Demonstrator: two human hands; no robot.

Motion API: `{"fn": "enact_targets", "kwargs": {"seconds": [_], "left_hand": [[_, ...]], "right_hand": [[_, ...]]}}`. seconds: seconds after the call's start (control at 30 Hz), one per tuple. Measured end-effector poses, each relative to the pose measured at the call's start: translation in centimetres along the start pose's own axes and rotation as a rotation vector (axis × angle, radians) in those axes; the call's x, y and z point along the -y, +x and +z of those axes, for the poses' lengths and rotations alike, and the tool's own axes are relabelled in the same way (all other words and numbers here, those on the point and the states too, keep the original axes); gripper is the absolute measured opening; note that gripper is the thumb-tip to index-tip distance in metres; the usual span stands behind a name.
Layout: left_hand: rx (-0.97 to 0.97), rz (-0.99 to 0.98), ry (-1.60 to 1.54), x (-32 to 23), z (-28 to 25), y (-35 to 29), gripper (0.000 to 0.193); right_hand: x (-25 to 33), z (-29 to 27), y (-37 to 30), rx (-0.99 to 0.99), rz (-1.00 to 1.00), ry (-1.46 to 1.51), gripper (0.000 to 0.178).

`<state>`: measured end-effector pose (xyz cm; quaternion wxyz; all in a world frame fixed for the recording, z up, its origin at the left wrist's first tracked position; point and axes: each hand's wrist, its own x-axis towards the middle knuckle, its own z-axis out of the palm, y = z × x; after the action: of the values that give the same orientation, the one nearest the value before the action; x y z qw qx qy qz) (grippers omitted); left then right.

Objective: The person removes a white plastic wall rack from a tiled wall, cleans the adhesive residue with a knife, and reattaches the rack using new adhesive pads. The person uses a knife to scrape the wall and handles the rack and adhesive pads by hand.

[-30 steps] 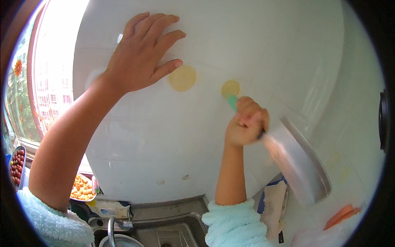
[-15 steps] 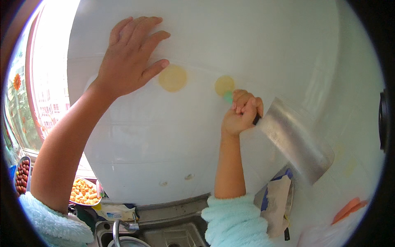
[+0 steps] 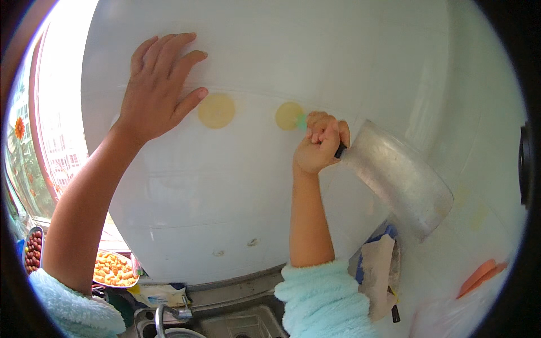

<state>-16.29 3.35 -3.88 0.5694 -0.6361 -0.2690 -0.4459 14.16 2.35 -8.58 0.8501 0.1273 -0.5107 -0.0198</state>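
My left hand (image 3: 155, 87) is raised at the upper left, fingers spread, before a white tiled surface (image 3: 214, 186). Whether it touches the tiles I cannot tell. Between its thumb and my right hand are two pale yellow round spots (image 3: 216, 111). My right hand (image 3: 320, 143) is closed in a fist round the dark handle of a cleaver (image 3: 400, 180). Its broad grey metal blade slants down to the right. A small pale green patch (image 3: 301, 122) shows beside the fist; what it belongs to is unclear. Fluffy light blue sleeves (image 3: 321, 293) cover my lower forearms.
A metal sink (image 3: 242, 325) with a curved faucet (image 3: 160, 318) lies along the lower edge. At lower left are a tray of orange pieces (image 3: 112, 270) and one of dark red round fruit (image 3: 34, 248). A torn package (image 3: 376, 270) and something orange (image 3: 479, 277) are at right.
Both hands and the cleaver sit a little further left in the picture, as do the yellow spots and the tiles. My right fist and the cleaver have risen slightly. Both grips look the same.
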Motion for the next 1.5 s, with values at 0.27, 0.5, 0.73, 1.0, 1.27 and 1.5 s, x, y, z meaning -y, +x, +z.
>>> {"fn": "enact_targets", "kwargs": {"seconds": [0.27,0.5,0.73,1.0,1.27,1.5], "left_hand": [[-0.043,0.025,0.018,0.1,0.3,-0.1,0.053],[-0.016,0.014,0.000,-0.1,0.0,-0.2,0.052],[-0.030,0.012,-0.034,0.2,-0.2,-0.1,0.050],[-0.099,0.017,-0.032,0.1,0.0,0.0,0.046],[-0.043,-0.003,-0.068,-0.1,-0.1,-0.1,0.047],[-0.069,-0.002,-0.095,0.0,-0.2,0.0,0.047]], "right_hand": [[0.3,0.6,1.2,0.121,0.064,-0.041,0.036],[-0.1,1.8,2.0,0.251,0.026,-0.117,0.037],[-0.5,2.1,2.1,0.217,0.070,-0.019,0.034],[-0.2,2.9,2.1,0.271,0.064,0.010,0.037],[0.2,3.9,1.5,0.243,0.116,0.080,0.035],[0.4,4.2,0.7,0.277,0.094,0.067,0.032]]}}
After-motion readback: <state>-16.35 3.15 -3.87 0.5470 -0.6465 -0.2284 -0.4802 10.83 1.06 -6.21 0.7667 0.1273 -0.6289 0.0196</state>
